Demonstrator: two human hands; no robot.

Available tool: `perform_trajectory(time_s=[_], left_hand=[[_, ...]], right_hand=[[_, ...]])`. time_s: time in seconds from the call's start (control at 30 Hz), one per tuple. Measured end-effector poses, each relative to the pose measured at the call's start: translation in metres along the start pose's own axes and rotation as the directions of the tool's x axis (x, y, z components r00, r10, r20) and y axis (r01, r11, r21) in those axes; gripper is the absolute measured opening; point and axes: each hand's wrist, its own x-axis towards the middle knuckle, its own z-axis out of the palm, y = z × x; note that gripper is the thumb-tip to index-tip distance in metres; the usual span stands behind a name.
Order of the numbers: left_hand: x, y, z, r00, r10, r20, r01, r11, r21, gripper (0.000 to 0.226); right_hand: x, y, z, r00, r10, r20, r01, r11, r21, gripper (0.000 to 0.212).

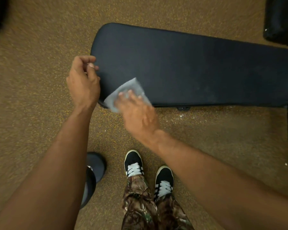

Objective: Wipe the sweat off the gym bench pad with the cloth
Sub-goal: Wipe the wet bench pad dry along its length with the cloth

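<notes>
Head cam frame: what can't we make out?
Head view only:
- right hand and cloth motion-blurred; folds unreadable.
- Bench pad cut off by right edge; sweat too faint to see.
- Left hand: curled fingers hide whether it grips the pad end.
- Dark round object: partly behind left forearm.

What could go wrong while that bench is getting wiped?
The cloth hangs partly over the near edge of the bench pad under the right hand, so a stroke might drag it onto the floor. The hand works one end only, so the long stretch to the right might get missed. What looks like a dumbbell lies beside the left shoe, so a sideways step could trip on it.
</notes>
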Motion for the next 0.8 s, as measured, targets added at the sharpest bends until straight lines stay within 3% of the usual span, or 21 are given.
perform_trajectory(time_s=[0.07, 0.13, 0.2, 0.27, 0.33, 0.4, 0.47, 0.53, 0.63, 0.7, 0.8], left_hand=[[0.000, -0.004, -0.002, 1.000, -0.023, -0.003, 0.023, 1.000, -0.022, 0.025], [-0.005, -0.005, -0.005, 1.000, -0.018, 0.026, 0.019, 1.000, -0.012, 0.025], [-0.007, -0.005, -0.004, 0.998, -0.006, 0.062, 0.008, 1.000, -0.027, 0.024], [-0.009, -0.003, 0.000, 0.995, 0.021, 0.094, -0.016, 0.999, -0.052, 0.024], [-0.011, 0.002, 0.001, 0.993, 0.043, 0.114, -0.033, 0.996, -0.085, 0.024], [-0.011, 0.002, -0.002, 0.991, 0.045, 0.127, -0.026, 0.989, -0.148, 0.023], [-0.008, -0.002, -0.006, 0.989, 0.055, 0.140, -0.032, 0.987, -0.157, 0.024], [-0.003, -0.007, -0.011, 0.981, 0.066, 0.183, -0.046, 0.993, -0.111, 0.031], [0.001, -0.008, -0.020, 0.947, 0.090, 0.309, -0.092, 0.996, -0.008, 0.032], [-0.001, -0.006, -0.023, 0.907, 0.184, 0.379, -0.229, 0.970, 0.078, 0.032], [-0.005, -0.003, -0.019, 0.885, 0.235, 0.402, -0.330, 0.926, 0.184, 0.037]], right_hand=[[-0.023, -0.023, 0.019, 0.962, -0.191, 0.198, 0.197, 0.980, -0.012, 0.051], [-0.043, -0.026, 0.027, 0.944, -0.169, 0.283, 0.172, 0.985, 0.014, 0.044], [-0.048, -0.021, 0.016, 0.987, -0.031, 0.155, 0.005, 0.986, 0.168, 0.040], [-0.044, -0.017, -0.008, 0.985, 0.169, 0.017, -0.162, 0.906, 0.391, 0.032], [-0.033, -0.011, -0.035, 0.949, 0.259, -0.178, -0.154, 0.878, 0.453, 0.031], [-0.014, -0.003, -0.049, 0.932, 0.173, -0.319, -0.020, 0.902, 0.432, 0.037], [0.005, 0.006, -0.047, 0.932, -0.053, -0.359, 0.165, 0.943, 0.288, 0.043], [0.019, 0.012, -0.031, 0.923, -0.287, -0.257, 0.320, 0.943, 0.094, 0.042], [0.024, 0.029, -0.006, 0.864, -0.499, 0.069, 0.503, 0.848, -0.167, 0.048], [0.021, 0.036, -0.003, 0.838, -0.500, 0.217, 0.544, 0.798, -0.261, 0.055], [0.017, 0.039, -0.005, 0.832, -0.485, 0.270, 0.553, 0.771, -0.317, 0.060]])
